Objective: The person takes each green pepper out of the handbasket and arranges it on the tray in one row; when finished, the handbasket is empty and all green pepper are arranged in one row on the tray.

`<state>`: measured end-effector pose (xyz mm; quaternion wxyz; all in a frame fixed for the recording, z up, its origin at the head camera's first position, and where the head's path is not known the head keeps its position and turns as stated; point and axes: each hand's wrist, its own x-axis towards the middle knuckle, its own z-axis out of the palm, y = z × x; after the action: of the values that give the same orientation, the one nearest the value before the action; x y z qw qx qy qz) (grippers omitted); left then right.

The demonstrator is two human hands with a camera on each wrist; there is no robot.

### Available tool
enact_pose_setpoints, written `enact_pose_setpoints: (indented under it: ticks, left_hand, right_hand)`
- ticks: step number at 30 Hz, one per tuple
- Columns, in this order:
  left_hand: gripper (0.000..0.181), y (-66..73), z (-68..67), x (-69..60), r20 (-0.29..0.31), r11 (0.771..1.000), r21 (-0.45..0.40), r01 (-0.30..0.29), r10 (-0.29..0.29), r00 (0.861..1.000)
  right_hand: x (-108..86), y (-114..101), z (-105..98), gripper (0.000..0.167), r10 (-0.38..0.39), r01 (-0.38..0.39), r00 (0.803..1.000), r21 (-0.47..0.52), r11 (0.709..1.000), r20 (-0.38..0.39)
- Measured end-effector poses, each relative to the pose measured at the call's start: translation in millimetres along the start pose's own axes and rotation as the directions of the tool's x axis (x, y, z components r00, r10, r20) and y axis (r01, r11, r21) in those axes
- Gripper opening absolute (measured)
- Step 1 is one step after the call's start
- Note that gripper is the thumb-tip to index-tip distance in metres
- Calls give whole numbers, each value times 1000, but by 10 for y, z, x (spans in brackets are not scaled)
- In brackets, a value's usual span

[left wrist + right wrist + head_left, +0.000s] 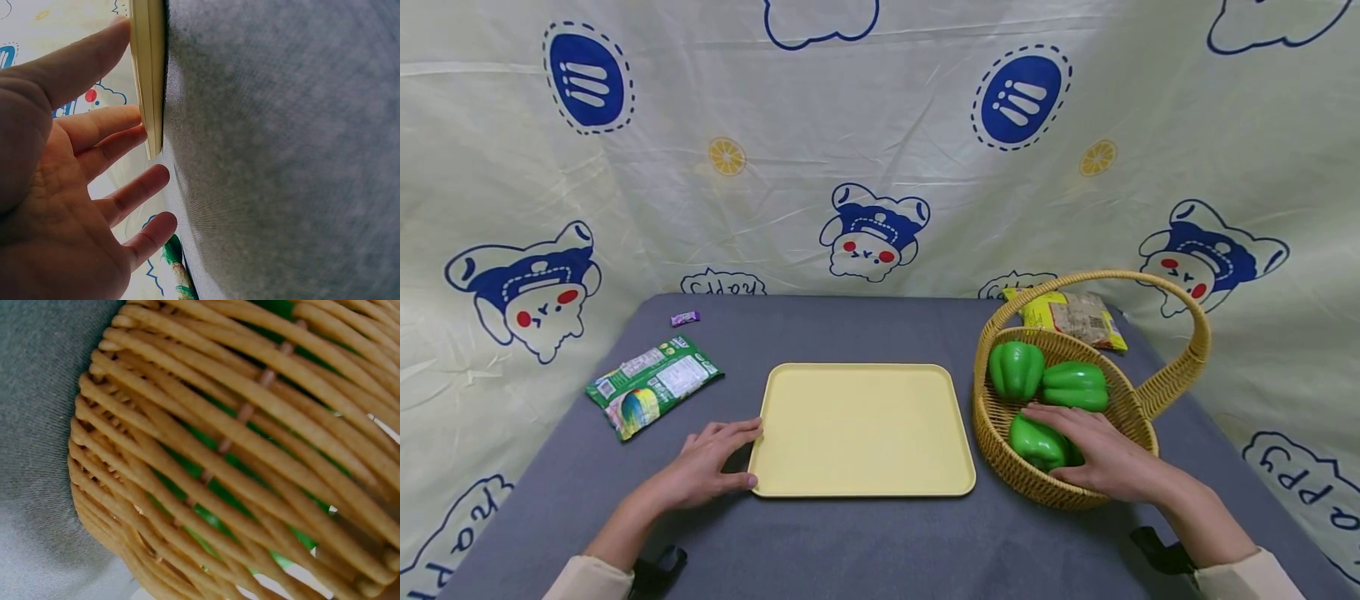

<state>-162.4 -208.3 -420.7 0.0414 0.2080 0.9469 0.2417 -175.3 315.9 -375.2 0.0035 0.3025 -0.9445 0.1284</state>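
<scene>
A pale yellow rectangular tray (862, 430) lies flat in the middle of the table. My left hand (703, 467) touches its left edge with spread, fairly straight fingers; the left wrist view shows the thumb and fingertips against the tray's side (149, 75). On the right stands a wicker basket (1000, 467) with a tall handle, holding three green bell peppers. Inside it, my right hand (1101, 450) holds the nearest bell pepper (1033, 442), fingers over the top and thumb at the near side. From the right wrist, only woven basket wall (206, 444) shows; that hand is hidden.
The other peppers, one at the back left (1017, 371) and one at the back right (1077, 385), sit in the basket. Behind it lies a yellow packet (1075, 319). At the left are a green packet (655, 385) and a small purple wrapped sweet (685, 318).
</scene>
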Motion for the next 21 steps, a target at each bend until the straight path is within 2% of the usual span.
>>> enact_pose_setpoints:
  ticks: [7,13,21]
  left_hand:
    - [66,10,-9,-3,7,1000,0,6,-6,1000]
    - [66,11,-11,-2,13,1000,4,6,-6,1000]
    - [67,13,-18,0,24,1000,1,5,-5,1000]
  right_hand:
    - [0,33,6,70,2,-2,1000,7,1000,-23]
    - [5,68,-9,62,75,-73,997,71,995,-24]
    - [33,62,-5,64,136,-134,990,78,988,-34]
